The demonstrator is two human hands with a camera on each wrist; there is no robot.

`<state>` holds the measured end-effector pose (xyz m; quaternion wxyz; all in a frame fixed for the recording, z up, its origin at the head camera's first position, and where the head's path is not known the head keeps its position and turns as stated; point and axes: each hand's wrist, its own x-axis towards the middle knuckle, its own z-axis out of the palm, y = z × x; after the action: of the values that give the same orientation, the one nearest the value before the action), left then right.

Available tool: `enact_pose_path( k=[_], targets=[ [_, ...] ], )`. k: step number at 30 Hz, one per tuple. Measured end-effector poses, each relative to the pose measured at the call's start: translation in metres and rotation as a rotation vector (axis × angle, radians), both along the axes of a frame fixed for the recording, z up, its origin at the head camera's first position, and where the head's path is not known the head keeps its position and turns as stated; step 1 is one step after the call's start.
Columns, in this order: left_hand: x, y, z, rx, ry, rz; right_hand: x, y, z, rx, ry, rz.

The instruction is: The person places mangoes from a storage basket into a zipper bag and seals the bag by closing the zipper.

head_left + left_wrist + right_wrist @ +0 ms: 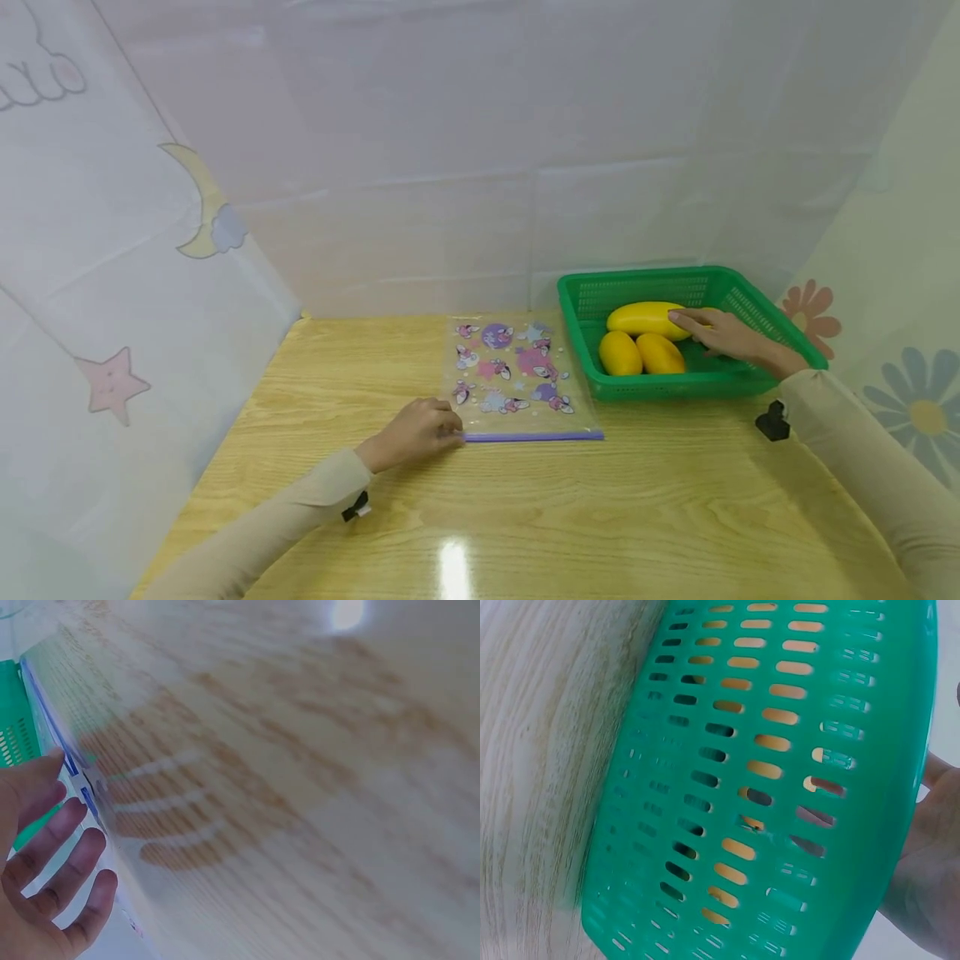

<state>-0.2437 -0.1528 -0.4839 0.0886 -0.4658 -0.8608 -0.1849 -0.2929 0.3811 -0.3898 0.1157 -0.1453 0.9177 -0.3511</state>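
Left hand (416,433): grip loosely spread at the purple zip (536,436) of the patterned bag (517,367), flat on the tabletop (570,508). Right hand (723,336): at a long yellow fruit (641,319) inside the green basket (675,386); grip indeterminable, fingers partly hidden.

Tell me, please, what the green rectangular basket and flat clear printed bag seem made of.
The basket looks like glossy moulded plastic: uniform slots, shiny walls. The bag seems thin, shiny plastic film, since the yellowish wood-grained tabletop shows through.

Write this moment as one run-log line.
left hand: at purple edge of bag; right hand: over long yellow fruit in green basket; bag: flat on table
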Motion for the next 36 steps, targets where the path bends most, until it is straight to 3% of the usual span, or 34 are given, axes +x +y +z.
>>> enact_pose_path(
  k=[7,15,23,36],
  targets=[
    [0.0011,0.0003,0.0028,-0.012,-0.031,0.013,-0.0020,-0.0009,-0.0026,-0.002,-0.001,-0.003],
    [-0.0001,0.0026,0.0030,-0.021,-0.015,-0.006,0.0008,-0.0010,-0.0027,-0.013,-0.026,-0.006],
    [0.0005,0.0084,0.0040,-0.118,0.136,-0.085,0.0024,-0.0035,-0.0007,-0.017,-0.029,0.007],
    [0.0010,0.0093,0.0047,-0.223,0.236,-0.109,0.0008,-0.0058,-0.0004,-0.046,-0.107,-0.002]
  ],
)
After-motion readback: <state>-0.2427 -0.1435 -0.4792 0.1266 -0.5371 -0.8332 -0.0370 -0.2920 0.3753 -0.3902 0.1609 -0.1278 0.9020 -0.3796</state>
